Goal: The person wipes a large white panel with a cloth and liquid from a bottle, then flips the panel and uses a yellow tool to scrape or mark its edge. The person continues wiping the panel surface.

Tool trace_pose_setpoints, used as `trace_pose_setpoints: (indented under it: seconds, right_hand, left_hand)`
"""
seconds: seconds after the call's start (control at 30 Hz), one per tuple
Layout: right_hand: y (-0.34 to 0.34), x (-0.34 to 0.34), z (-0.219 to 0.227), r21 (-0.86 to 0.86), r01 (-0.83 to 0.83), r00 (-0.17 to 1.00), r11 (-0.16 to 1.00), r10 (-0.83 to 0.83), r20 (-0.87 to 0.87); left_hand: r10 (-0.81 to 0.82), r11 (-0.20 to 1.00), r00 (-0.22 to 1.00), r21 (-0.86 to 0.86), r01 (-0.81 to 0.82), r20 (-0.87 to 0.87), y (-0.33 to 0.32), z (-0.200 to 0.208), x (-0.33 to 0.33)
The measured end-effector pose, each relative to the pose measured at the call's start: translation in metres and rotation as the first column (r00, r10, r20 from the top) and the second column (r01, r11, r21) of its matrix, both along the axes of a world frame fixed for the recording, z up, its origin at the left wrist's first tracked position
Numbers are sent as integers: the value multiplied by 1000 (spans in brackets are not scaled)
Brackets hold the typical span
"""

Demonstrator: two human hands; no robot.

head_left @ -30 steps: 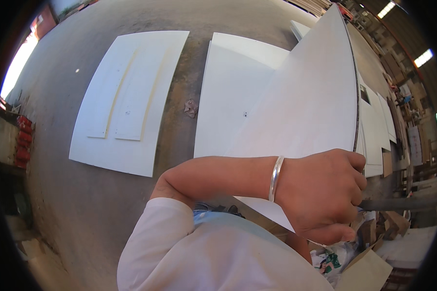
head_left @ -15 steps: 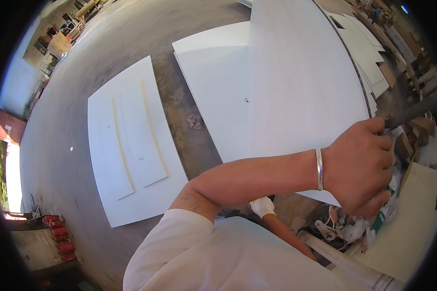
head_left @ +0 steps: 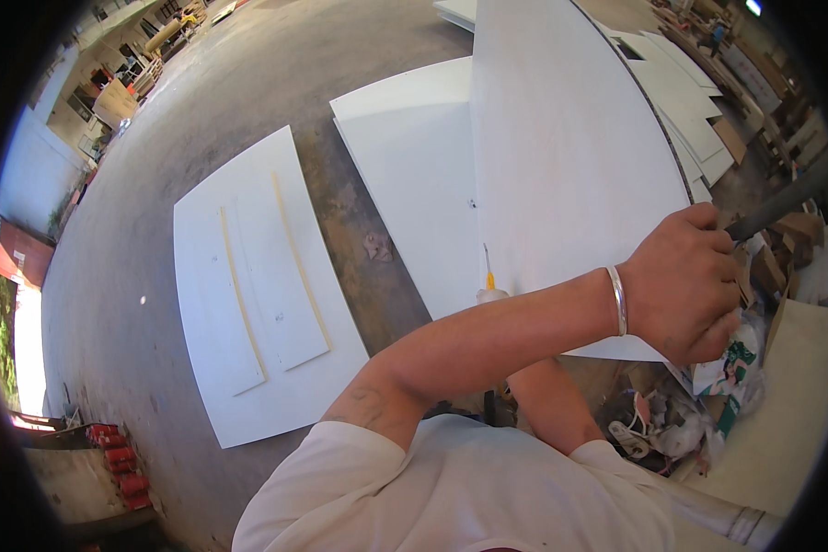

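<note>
A large white panel (head_left: 561, 166) stands tilted up at the centre right, its far edge dark. My left hand (head_left: 685, 281), bare with a silver bangle at the wrist, is closed over the panel's right edge. My left forearm crosses over my right arm (head_left: 552, 400). Just above the left forearm shows a pale rounded bit of my gloved right hand (head_left: 493, 296), mostly hidden. From it a pointed tool (head_left: 489, 276) with a yellow neck and thin tip points up against the panel's face. Its kind does not show.
Another white panel (head_left: 396, 156) lies under the tilted one. A white panel with two yellow-edged strips (head_left: 248, 276) lies on the concrete floor at left. A dark bar (head_left: 782, 210) and bagged scraps (head_left: 681, 432) are at right; a crumpled rag (head_left: 377, 246) lies between panels.
My gloved right hand has come up from below my left forearm to the panel's face, and the yellow-necked tool now shows. My left hand keeps its grip on the panel edge.
</note>
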State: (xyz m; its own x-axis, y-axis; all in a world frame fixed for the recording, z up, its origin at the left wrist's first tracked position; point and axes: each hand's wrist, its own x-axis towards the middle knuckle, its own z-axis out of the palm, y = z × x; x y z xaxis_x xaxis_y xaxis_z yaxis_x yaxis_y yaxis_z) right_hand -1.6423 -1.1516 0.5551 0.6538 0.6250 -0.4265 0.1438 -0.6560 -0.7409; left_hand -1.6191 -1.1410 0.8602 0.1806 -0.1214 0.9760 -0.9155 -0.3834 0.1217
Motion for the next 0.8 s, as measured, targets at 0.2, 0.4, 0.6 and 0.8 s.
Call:
trace_pose_setpoints:
  seconds: [0.2,0.4,0.6,0.8]
  right_hand:
    - [5,-13,4,175,146,985,974,-127,-115]
    - [-6,-43,-12,206,205,978,957,-192,-80]
    - [-11,-69,-27,204,256,966,945,-260,-5]
    - [-18,-87,-34,214,305,939,928,-330,92]
  left_hand:
    - [9,1000,1000,-13,-9,10,5,0,-2]
    - [15,1000,1000,-17,-15,15,5,-1,-3]
    - [22,999,1000,-29,-22,11,0,0,-1]
    - [18,999,1000,-37,-18,9,-2,-2,1]
